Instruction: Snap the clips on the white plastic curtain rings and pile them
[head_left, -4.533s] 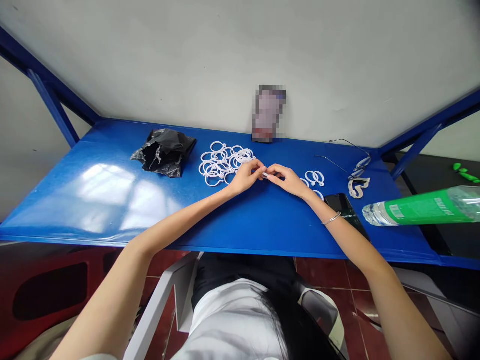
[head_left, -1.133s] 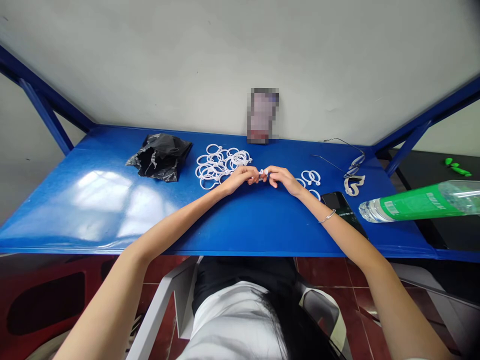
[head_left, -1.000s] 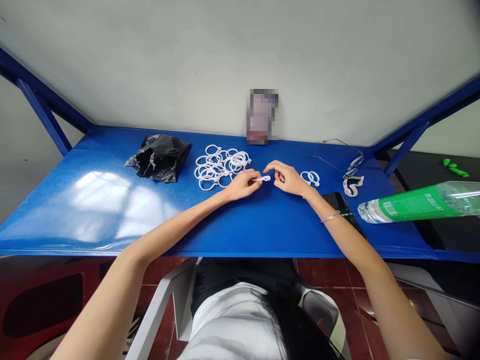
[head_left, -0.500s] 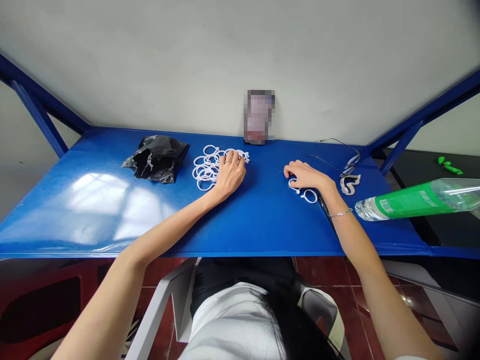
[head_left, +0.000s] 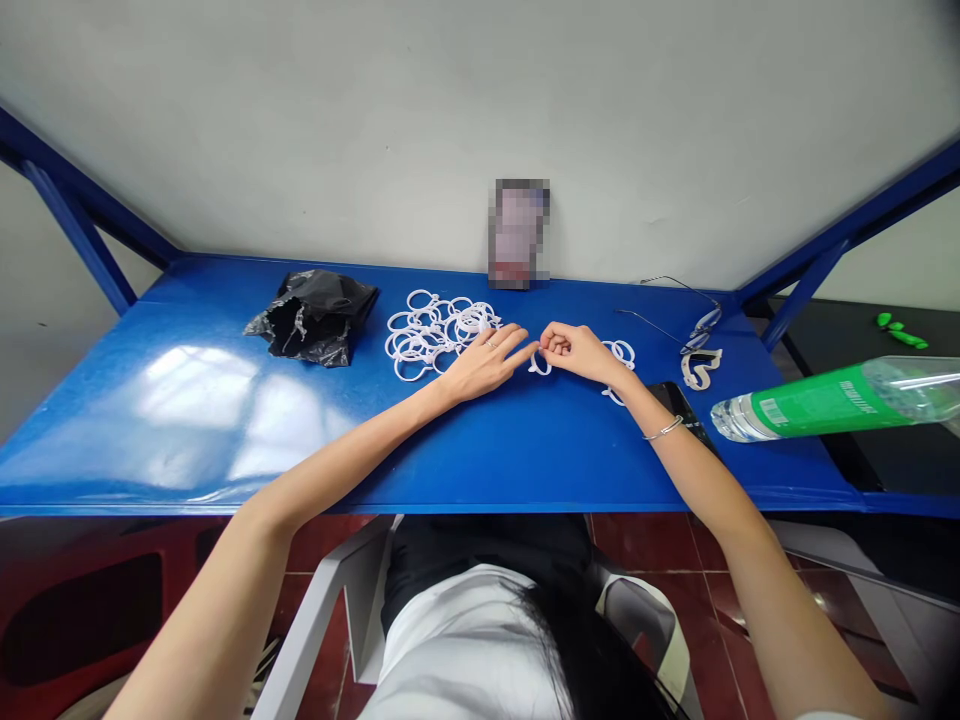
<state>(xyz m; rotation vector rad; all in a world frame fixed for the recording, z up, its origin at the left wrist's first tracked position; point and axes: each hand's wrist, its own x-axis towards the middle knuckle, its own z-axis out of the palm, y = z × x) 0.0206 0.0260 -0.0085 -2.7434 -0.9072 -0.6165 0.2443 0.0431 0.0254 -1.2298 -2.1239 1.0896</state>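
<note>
My right hand is closed in a pinch on a white plastic ring with a small knob on its rim. My left hand lies palm down, fingers stretched towards that ring; its foremost fingertip meets or nearly meets it. A pile of similar white rings spreads beside and beyond the left hand. Under and beside the right wrist lie a few more white rings, partly covered by the hand. What the left thumb does is hidden.
The blue table also carries a crumpled black plastic bag, eyeglasses, a white curved piece and a black phone-like object under the right forearm. A blurred upright device leans on the wall. A green-labelled bottle juts in at right.
My right hand has moved left and now pinches a ring between the hands. My left hand has slid right off the pile, its fingers straightening. The rings at right sit together differently.
</note>
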